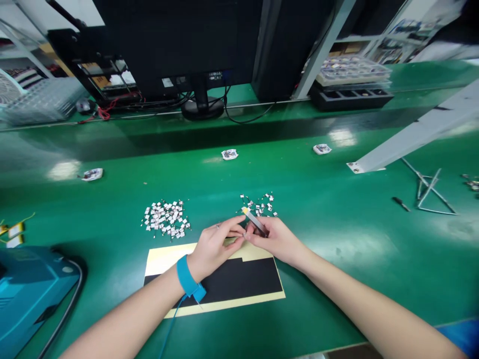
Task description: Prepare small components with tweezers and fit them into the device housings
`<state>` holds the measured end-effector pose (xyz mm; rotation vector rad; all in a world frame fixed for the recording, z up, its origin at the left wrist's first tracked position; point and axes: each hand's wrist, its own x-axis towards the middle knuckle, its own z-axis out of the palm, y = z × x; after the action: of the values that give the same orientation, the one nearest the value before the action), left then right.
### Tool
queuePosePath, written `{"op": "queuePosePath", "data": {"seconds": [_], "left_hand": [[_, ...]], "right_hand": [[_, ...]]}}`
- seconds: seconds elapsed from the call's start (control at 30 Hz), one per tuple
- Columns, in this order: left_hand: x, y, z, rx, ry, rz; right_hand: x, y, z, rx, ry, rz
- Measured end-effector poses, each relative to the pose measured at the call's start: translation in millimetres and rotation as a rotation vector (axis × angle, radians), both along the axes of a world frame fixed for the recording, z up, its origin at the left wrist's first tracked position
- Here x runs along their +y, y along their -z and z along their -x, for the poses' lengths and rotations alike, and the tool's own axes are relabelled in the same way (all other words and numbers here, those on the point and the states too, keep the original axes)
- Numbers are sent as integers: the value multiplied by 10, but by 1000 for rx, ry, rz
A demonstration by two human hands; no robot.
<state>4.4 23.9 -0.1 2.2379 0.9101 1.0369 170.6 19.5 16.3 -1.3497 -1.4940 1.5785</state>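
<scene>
My left hand (215, 247), with a blue wrist strap (186, 276), has its fingertips pinched around a tiny part too small to make out. My right hand (275, 239) meets it fingertip to fingertip and holds a slim grey tool (255, 221) with a yellowish tip, slanting up to the left. Both hands are over a pale yellow sheet (164, 255) bearing a black strip (243, 279). Behind the left hand lies a large pile of small white parts (166, 218); a smaller scattered group (262, 204) lies just beyond the right hand.
A monitor (179, 45) stands at the back. Small white packets (229, 154) sit mid-table. A blue machine (33, 294) is at the left. On the right are a slanted metal post (415, 127), a black pen (401, 203) and a wire stand (430, 189).
</scene>
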Motion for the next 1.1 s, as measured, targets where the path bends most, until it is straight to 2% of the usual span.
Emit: {"op": "queuePosePath", "data": {"seconds": [0.23,0.43,0.57,0.7,0.9,1.1], "left_hand": [[-29,-1,8,-58,9,64],[-28,2,-4,-246,7,355],[-19,-8,-9,-323,-6,430],[-23,1,-5,-310,-9,448],[-25,0,-21,-288,-21,394],[-40,-10,-33,-177,-83,279]], "right_hand": [[-2,13,13,87,45,11],[7,42,-77,299,89,140],[29,34,-125,379,55,173],[28,-4,-107,271,52,109],[-28,-49,-40,-105,83,-154],[-47,-17,-2,-187,28,-265]]}}
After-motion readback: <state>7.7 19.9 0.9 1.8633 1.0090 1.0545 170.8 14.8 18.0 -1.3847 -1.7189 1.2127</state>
